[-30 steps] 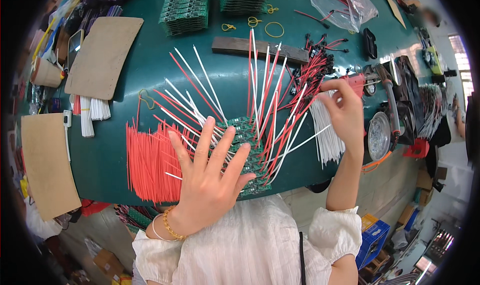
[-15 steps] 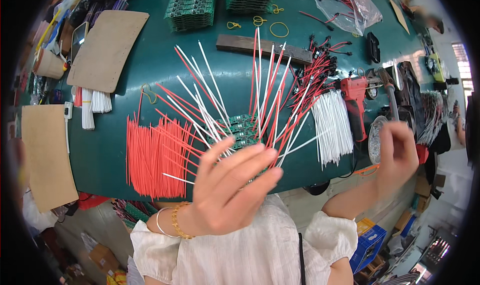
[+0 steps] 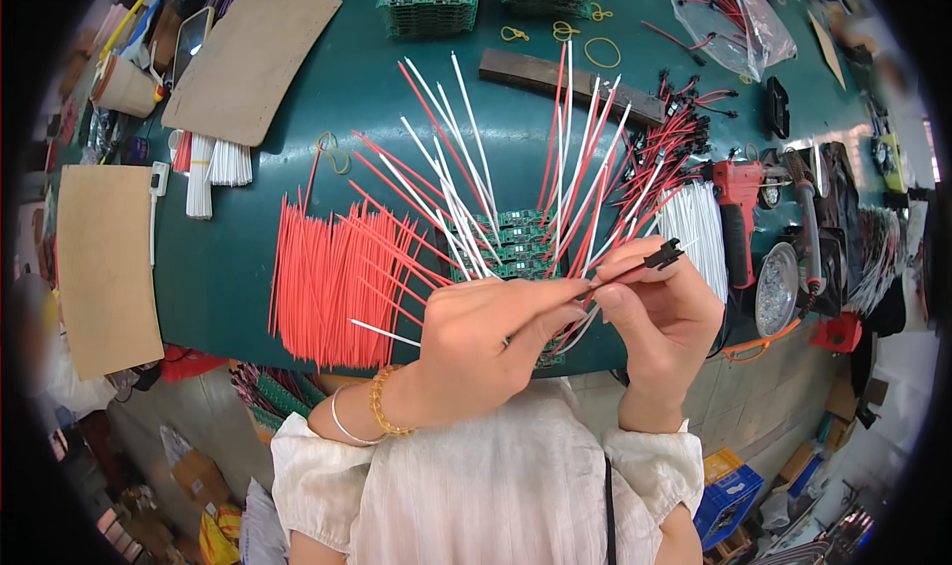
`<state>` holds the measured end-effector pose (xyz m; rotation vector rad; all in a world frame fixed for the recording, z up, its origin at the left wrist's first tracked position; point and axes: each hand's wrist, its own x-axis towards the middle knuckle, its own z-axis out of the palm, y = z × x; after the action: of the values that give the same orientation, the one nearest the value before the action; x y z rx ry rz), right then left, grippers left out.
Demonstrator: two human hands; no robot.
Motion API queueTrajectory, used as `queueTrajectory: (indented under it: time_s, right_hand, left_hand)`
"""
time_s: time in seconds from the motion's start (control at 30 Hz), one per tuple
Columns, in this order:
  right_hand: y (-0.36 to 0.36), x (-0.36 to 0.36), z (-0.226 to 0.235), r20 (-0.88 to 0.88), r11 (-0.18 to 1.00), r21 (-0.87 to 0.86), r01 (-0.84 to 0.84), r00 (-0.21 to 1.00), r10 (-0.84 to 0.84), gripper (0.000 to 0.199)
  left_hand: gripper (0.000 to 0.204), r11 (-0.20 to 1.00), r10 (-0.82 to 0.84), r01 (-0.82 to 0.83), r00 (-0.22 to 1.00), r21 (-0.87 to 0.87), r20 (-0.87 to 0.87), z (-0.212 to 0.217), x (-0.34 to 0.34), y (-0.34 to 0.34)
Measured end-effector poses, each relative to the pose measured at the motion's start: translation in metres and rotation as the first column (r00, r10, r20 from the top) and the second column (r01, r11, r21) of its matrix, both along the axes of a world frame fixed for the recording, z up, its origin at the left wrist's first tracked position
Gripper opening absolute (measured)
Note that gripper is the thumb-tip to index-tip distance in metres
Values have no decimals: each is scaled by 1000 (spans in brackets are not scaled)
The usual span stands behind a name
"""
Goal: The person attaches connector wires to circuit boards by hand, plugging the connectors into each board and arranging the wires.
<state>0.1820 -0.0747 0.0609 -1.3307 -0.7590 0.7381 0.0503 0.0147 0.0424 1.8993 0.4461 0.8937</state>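
Note:
A lead with a black plug [image 3: 662,255] is stretched between my hands above the boards. My left hand [image 3: 486,332] pinches the wire end of the lead between thumb and fingers. My right hand [image 3: 664,317] has its fingers closed on the lead near the plug. Under and beyond them lies a row of green circuit boards [image 3: 524,243], partly hidden by my left hand. Red wires and white wires [image 3: 466,119] fan outward from both sides of the boards.
Loose red wires [image 3: 342,292] lie left, white wires [image 3: 691,230] right. Behind are a dark bar [image 3: 565,84], plugged leads [image 3: 674,134] and stacked boards [image 3: 428,0]. At right sit a red tool [image 3: 737,218], a soldering iron [image 3: 808,228] and a clear dish [image 3: 776,302].
My right hand has come in from beside the soldering iron to meet my left hand, and it now grips the lead. The view has shifted, moving the table's contents rightward and up.

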Motion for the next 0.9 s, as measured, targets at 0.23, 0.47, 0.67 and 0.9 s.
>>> queueTrajectory:
  time_s: [0.23,0.47,0.67,0.9]
  right_hand:
    - [30,2,-1,606,997,-79,-19,793,64,15]
    - [55,8,-21,793,998,-67,19,608,41,15]
    - [61,9,-32,846,999,26,46,531,-47,18]
    - [63,9,-37,859,998,26,55,510,-51,19]
  left_hand:
    - [13,993,54,-55,998,-102,-12,-8,1,29]
    - [13,993,105,-92,977,77,-184,-17,7,54]
    - [17,963,143,-82,963,258,-227,-19,3,64]
    - [16,969,146,-94,963,228,-227,-23,3,65]
